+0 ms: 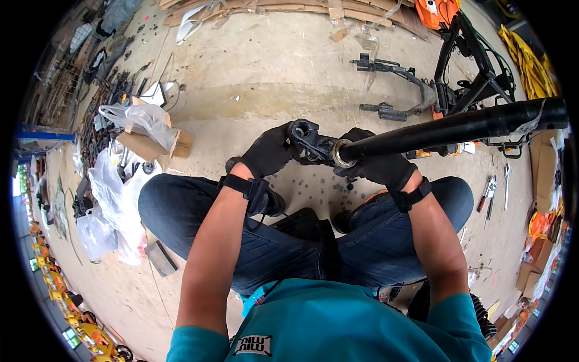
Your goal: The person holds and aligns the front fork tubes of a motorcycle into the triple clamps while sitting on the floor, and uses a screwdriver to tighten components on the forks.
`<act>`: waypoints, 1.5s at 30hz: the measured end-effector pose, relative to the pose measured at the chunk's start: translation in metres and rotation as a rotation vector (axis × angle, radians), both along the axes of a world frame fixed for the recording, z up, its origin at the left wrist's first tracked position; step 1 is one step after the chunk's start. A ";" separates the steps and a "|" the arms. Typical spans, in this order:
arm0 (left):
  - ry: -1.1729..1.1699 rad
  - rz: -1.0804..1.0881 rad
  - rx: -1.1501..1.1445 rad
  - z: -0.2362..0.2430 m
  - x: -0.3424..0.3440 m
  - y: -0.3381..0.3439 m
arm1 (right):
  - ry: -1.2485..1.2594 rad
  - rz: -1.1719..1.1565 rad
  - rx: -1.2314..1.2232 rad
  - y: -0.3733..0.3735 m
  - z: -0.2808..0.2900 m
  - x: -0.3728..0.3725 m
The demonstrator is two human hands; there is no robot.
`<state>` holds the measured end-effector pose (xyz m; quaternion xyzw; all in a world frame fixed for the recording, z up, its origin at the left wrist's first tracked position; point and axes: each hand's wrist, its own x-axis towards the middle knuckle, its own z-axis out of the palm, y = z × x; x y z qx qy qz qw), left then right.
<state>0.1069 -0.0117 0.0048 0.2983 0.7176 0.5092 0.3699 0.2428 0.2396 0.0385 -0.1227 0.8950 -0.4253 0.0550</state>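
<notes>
My left hand (pixel 265 151), in a black glove, is closed on the end of a black metal clamp fitting (pixel 307 140) in front of me. A long black tube (pixel 452 130) runs from this fitting up to the right, with a silver ring (pixel 341 155) at its lower end. My right hand (pixel 380 169), also gloved, is closed under the tube beside the ring, its fingertips partly hidden behind the part. Both forearms come up from the lower edge over my bent legs in jeans.
A black frame (pixel 458 72) lies at the upper right, near pliers and wrenches (pixel 490 193). Plastic bags (pixel 108 199), a cardboard box (pixel 181 143) and assorted parts lie to the left. Cardboard sheets (pixel 289 9) line the top; yellow scooters (pixel 90 332) stand at the lower left.
</notes>
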 end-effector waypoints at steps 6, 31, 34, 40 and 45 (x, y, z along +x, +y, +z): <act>0.428 0.184 0.062 -0.017 0.013 0.006 | -0.192 -0.092 -0.081 0.003 0.003 0.004; 0.730 0.267 -0.071 -0.010 -0.001 0.016 | -0.250 -0.167 -0.119 0.000 -0.006 -0.007; 0.708 0.291 -0.069 -0.015 -0.003 0.012 | -0.244 -0.156 -0.091 -0.005 0.001 -0.016; 0.628 0.330 -0.029 -0.023 -0.012 0.002 | -0.193 -0.124 -0.026 -0.019 0.010 -0.030; 0.415 0.384 -0.125 -0.029 -0.018 -0.012 | -0.240 -0.100 0.025 -0.036 0.016 -0.048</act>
